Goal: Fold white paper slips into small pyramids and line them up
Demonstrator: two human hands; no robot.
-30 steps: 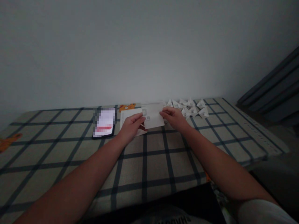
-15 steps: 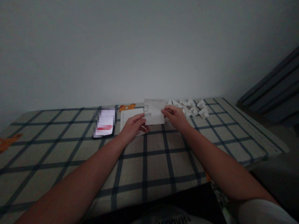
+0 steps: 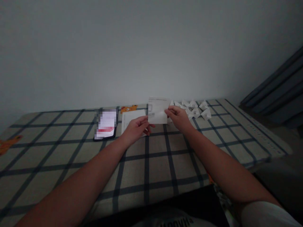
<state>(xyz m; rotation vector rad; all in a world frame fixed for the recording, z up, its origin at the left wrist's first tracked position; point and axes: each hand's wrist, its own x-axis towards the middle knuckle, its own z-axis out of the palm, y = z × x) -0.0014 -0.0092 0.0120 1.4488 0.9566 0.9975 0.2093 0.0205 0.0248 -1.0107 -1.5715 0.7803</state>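
A sheet of white paper (image 3: 158,111) with faint print is held up above the table between my two hands. My right hand (image 3: 177,117) pinches its right edge between thumb and fingers. At the lower left corner, my left hand (image 3: 138,127) has its fingers bent, with the fingertips against the paper's edge. Behind and left of that hand lie white sheets (image 3: 130,117), partly covered by it. Several small folded white paper triangles (image 3: 195,112) sit in a group beyond my right hand.
A phone (image 3: 107,123) with a lit, blurred screen lies to the left. The checked cloth (image 3: 158,164) with orange bear patterns covers the table, which meets a plain wall (image 3: 142,56). A dark curtain (image 3: 281,85) hangs at the right.
The paper has shifted slightly up and to the right and is tilted a little differently. My left fingers have moved slightly along its lower left edge; my right hand still pinches it.
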